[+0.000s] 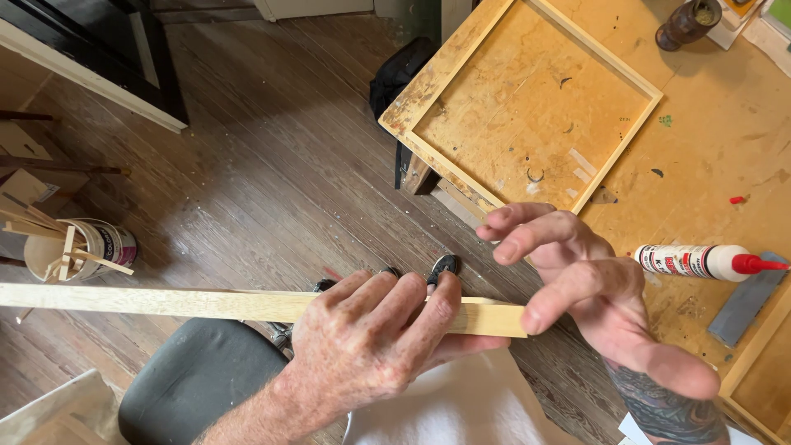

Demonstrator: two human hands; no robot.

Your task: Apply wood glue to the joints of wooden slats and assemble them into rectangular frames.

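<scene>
My left hand [371, 338] grips a long pale wooden strip [165, 302] that runs level from the left edge of view to just past my fingers. My right hand [577, 280] hovers at the strip's right end, fingers spread and curled, with one fingertip touching that end. A square wooden frame [461, 49] lies on the paint-stained workbench [709, 156] beyond my right hand. A white glue bottle with a red nozzle [700, 262] lies on its side on the bench, right of my right hand.
A white bucket [91, 243] holding several wood offcuts stands on the plank floor at left. A dark round stool seat [198, 379] is below the strip. A brown jar [684, 23] sits at the bench's far end, a grey block [746, 301] near the glue.
</scene>
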